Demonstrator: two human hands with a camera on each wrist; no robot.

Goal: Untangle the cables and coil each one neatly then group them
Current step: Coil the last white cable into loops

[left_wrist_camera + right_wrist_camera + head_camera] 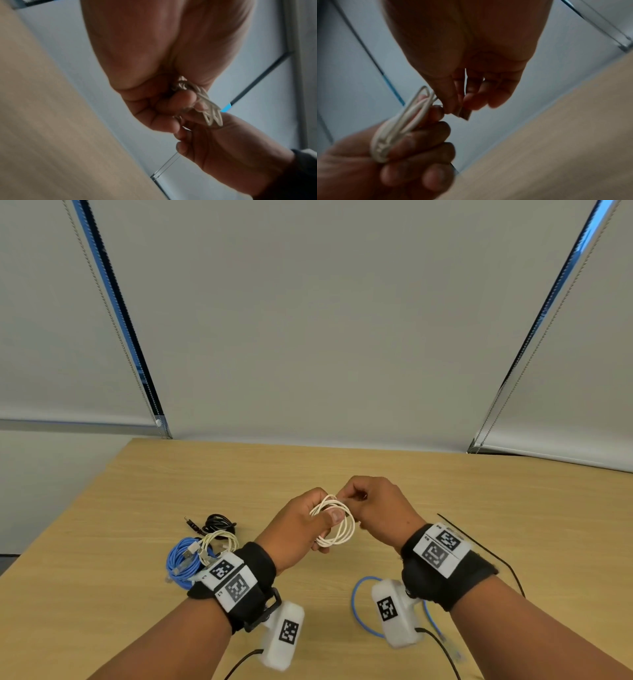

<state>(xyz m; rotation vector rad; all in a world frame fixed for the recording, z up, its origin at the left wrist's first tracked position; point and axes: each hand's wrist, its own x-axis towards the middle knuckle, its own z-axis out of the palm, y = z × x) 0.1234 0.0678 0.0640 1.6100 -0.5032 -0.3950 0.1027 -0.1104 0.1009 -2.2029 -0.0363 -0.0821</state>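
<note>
Cables (202, 549) on wooden table (445, 484), grey blinds (325, 320) behind.

Six cables: two blue (181, 563), two white (337, 522), two black (219, 522).

No legible text anywhere.

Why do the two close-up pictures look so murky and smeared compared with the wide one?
Head view: evenly lit and mostly sharp, showing the white cable held by the left hand and right hand, though straight blind edges bow from the wide lens. Left wrist view: dim, soft, table streaked by motion blur. Right wrist view: darker still, with backlit hands and grainy, blurred cable loops.
</note>
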